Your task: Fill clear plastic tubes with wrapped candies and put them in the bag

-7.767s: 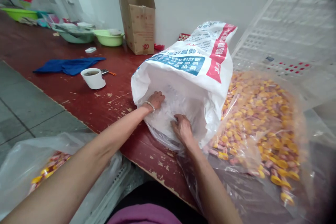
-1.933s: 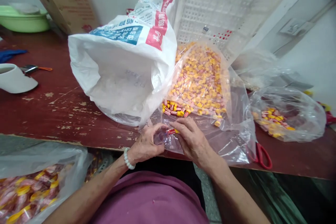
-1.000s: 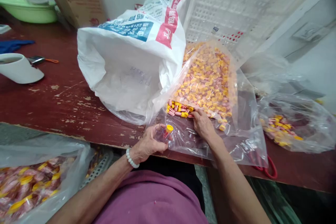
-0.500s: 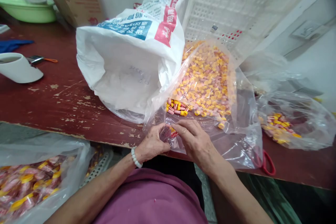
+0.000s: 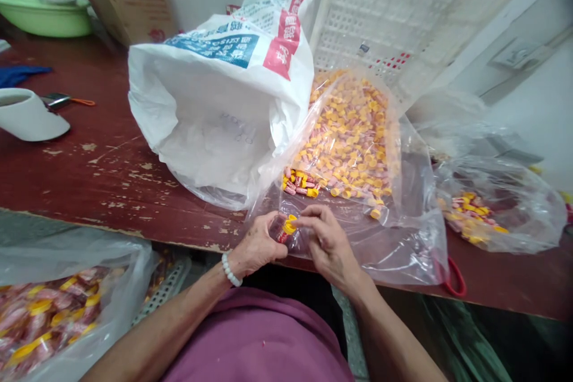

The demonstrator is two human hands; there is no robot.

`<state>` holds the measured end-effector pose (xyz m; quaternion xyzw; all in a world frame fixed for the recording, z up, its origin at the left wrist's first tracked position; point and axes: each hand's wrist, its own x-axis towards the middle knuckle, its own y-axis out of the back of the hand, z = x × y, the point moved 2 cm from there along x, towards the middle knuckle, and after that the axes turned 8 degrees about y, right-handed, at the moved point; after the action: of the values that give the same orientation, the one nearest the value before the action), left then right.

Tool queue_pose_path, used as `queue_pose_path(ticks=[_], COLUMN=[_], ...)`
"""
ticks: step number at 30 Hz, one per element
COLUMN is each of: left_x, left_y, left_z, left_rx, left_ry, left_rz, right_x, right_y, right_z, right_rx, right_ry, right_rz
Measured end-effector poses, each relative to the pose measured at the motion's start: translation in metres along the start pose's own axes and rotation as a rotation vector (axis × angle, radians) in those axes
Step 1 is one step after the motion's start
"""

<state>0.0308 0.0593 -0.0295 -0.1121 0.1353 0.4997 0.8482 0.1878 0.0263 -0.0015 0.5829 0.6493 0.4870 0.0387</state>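
Note:
Near the table's front edge, my left hand (image 5: 257, 245) is closed around a small clear plastic bottle (image 5: 276, 228). Yellow pieces (image 5: 290, 224) and a bit of red show at the bottle's mouth. My right hand (image 5: 329, 245) is beside it, with fingers apart and the index fingertip at the yellow pieces. Just beyond my hands lies a small group of tiny red bottles with yellow caps (image 5: 301, 183). Many more of these fill a clear plastic bag (image 5: 416, 191) behind them.
A white printed sack (image 5: 219, 113) gapes open at left of the clear bag. A white crate (image 5: 358, 18) leans behind. Another clear bag (image 5: 532, 209) with yellow pieces lies right. Red scissor-like handle (image 5: 457, 279) sits at the edge. Filled bottles (image 5: 42, 316) are in a bag lower left.
My right hand's fingers have drawn back slightly to the right from the bottle's mouth, and the yellow pieces there now show plainly. My left hand stays around the bottle.

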Motion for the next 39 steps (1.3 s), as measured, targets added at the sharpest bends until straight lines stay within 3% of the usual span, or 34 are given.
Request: queue_pose_path(ticks=[3, 6, 11, 16, 19, 22, 26, 30, 35, 39], left_x=[0.000, -0.001, 0.000, 0.001, 0.002, 0.002, 0.002, 0.001, 0.000, 0.000], left_y=[0.006, 0.011, 0.012, 0.009, 0.008, 0.005, 0.001, 0.001, 0.001, -0.002], left_z=[0.000, 0.001, 0.001, 0.002, 0.002, 0.002, 0.004, 0.007, 0.005, 0.000], left_rx=[-0.052, -0.093, -0.264, -0.355, -0.290, -0.160, -0.007, 0.063, 0.031, -0.003], left_ry=[0.087, 0.112, 0.165, 0.218, 0.187, 0.143, 0.065, -0.029, -0.009, 0.036], left_rz=[0.048, 0.066, -0.066, -0.149, -0.119, -0.078, -0.051, -0.023, -0.018, -0.060], right_x=[0.011, 0.024, 0.038, 0.039, 0.037, 0.038, 0.039, 0.038, 0.035, 0.025], right_y=[0.002, -0.006, -0.021, -0.010, 0.003, 0.011, 0.013, 0.014, 0.015, 0.002], right_z=[0.036, 0.072, 0.093, 0.076, 0.048, 0.016, -0.012, -0.021, -0.024, -0.023], right_rx=[-0.197, -0.421, -0.492, -0.465, -0.229, 0.025, 0.046, 0.056, -0.028, -0.081], right_ry=[-0.165, -0.267, -0.305, -0.283, -0.240, -0.120, 0.085, 0.166, 0.084, 0.100], right_rz=[0.040, -0.022, -0.072, -0.066, 0.014, 0.048, -0.056, -0.152, -0.051, -0.157])
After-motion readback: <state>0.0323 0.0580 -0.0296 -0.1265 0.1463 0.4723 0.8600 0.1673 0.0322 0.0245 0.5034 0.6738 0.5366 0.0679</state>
